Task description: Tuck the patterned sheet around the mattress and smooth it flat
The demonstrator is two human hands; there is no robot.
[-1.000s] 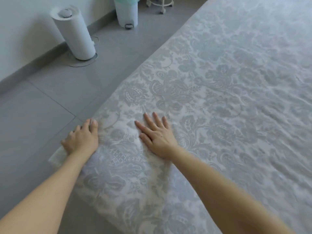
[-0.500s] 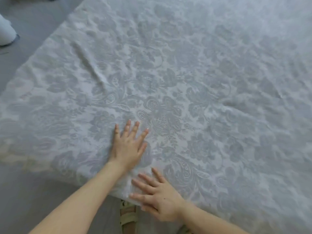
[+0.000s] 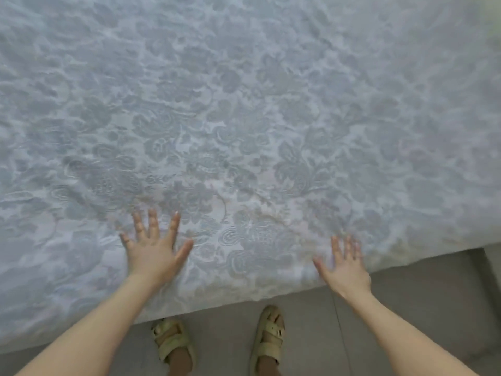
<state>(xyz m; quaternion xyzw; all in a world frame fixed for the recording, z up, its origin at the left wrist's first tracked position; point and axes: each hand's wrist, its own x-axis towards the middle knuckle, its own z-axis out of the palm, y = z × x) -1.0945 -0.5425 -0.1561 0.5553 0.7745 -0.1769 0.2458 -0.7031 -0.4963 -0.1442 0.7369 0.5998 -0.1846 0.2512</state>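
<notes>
Both my hands lie flat on the patterned sheet (image 3: 244, 118), gripping nothing.
Through the head camera I see the sheet, pale blue-grey with a floral damask print and faint ripples, spread wide. My left hand (image 3: 153, 253) and right hand (image 3: 345, 267) press it with straight, splayed fingers near its front edge. Below that edge are grey floor tiles (image 3: 406, 308) and my sandals (image 3: 170, 340).

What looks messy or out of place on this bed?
Nothing stands out. The sheet shows only fine ripples, with no big fold, tear or spill that I can see. The left hand and right hand press flat on it near the edge, fingers spread.
</notes>
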